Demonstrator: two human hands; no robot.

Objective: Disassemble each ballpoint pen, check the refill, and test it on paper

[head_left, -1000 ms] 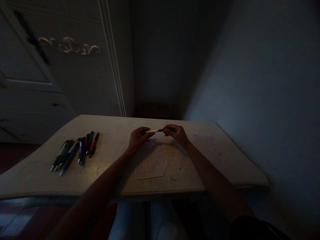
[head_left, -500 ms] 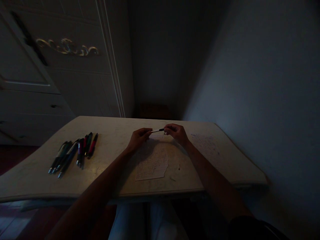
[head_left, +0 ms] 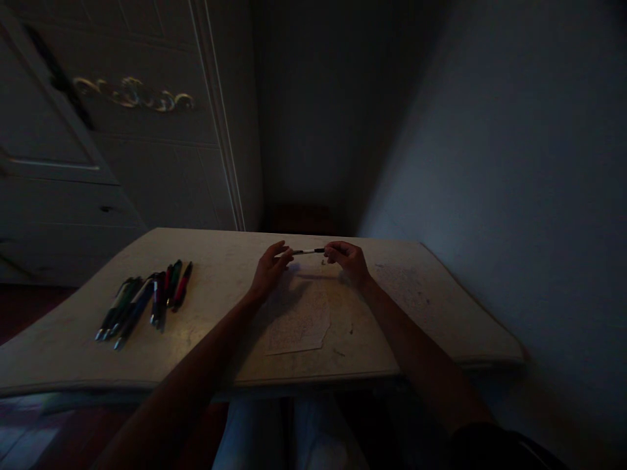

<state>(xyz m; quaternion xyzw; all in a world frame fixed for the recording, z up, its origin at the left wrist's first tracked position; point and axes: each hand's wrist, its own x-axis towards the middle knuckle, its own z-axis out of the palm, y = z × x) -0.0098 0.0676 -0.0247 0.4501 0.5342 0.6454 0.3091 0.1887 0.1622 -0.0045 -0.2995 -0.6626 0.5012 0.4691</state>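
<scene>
The step in hand looks like working a slim pen (head_left: 309, 251) between both hands, end to end. To do it well, the right hand (head_left: 349, 262) should be the anchor: its grip is pinched on the dark end of the pen, and firm, even pressure there would stop the barrel rolling. The left hand (head_left: 268, 271) is better used lightly. Its thumb and forefinger stand partly apart around the other end, and whether that grip is clamped on the pen or merely touching it I can't say (the light is poor). Any push or pull should run straight along the barrel, since a sideways force could bend something so thin.

The pen's long axis lies crosswise, nearly level, from the left grip to the right grip, with its right end a touch higher. A narrow dark part points at the left grip, the pale stretch sits midway between the grips, and the thicker dark part runs into the right grip; which end writes is too small to tell. The pen seems raised off the tabletop (head_left: 220, 251), with a sheet of paper (head_left: 301, 320) below and nearer than both grips. A bunch of pens (head_left: 142, 300) lies well left of the left grip.
</scene>
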